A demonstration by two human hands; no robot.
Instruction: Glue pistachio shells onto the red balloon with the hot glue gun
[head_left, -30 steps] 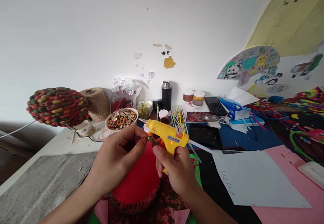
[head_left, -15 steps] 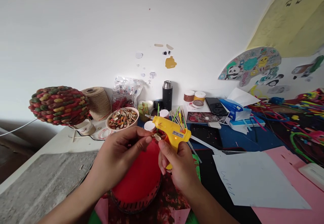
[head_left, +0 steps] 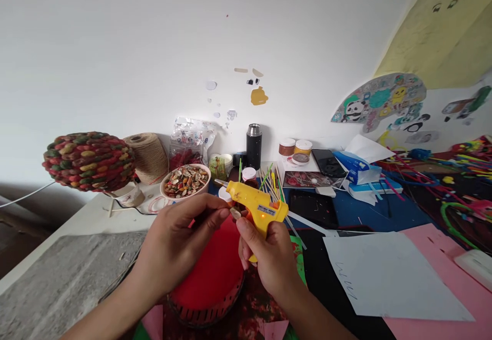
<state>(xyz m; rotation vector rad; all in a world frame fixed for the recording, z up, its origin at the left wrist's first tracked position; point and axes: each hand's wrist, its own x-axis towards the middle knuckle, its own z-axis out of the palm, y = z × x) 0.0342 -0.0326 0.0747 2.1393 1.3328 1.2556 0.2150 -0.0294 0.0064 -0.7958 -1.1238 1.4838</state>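
Observation:
A yellow glue gun [head_left: 255, 202], its orange light lit and its nozzle pointing left, is gripped in my right hand [head_left: 269, 253]. The right thumb presses toward a small pale shell [head_left: 236, 213] beside the gun. My left hand [head_left: 180, 237] pinches at the shell's left side with thumb and forefinger; what exactly those fingertips hold is too small to tell. Below both hands lies a round red piece [head_left: 215, 268] with a dark slotted rim. A bowl of shells [head_left: 186, 181] stands behind my left hand.
On the left are a lamp with a colourful pebbled shade [head_left: 88, 161] and a twine spool [head_left: 148, 155]. A black flask [head_left: 253, 146] stands by the wall. White paper [head_left: 392, 273] and a phone [head_left: 328, 163] lie right.
The glue gun, the shell and my right hand have shifted slightly left. My left hand keeps its pinch in nearly the same place.

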